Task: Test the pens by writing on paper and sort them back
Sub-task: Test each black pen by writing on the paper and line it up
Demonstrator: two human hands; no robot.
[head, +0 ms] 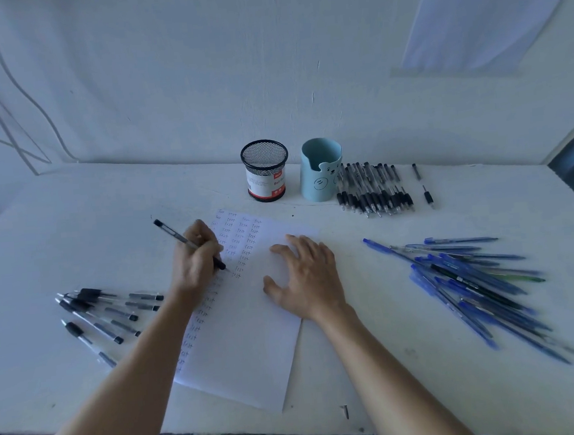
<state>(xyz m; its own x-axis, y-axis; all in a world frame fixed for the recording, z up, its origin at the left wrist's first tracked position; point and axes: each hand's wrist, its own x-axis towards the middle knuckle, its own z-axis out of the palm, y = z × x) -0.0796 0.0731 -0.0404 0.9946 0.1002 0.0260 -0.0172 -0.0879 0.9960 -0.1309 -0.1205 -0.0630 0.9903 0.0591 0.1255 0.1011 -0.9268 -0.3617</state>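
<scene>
Pens lie grouped on the white-painted bench (74,234) around a white sheet of paper (254,340) covered with columns of handwritten words. A heap of blue ballpoint pens (461,272) sits at right, and black-gripped clear pens lie at left (87,294) and in a back row (370,197). The right hand (309,277) rests flat on the paper, its fingers spread and holding nothing. The left hand (194,262) has its fingers curled round a black-gripped pen (171,232), whose tip seems to touch the paper. A black mesh cup (265,174) and a pale blue bear-faced cup (317,180) stand behind.
</scene>
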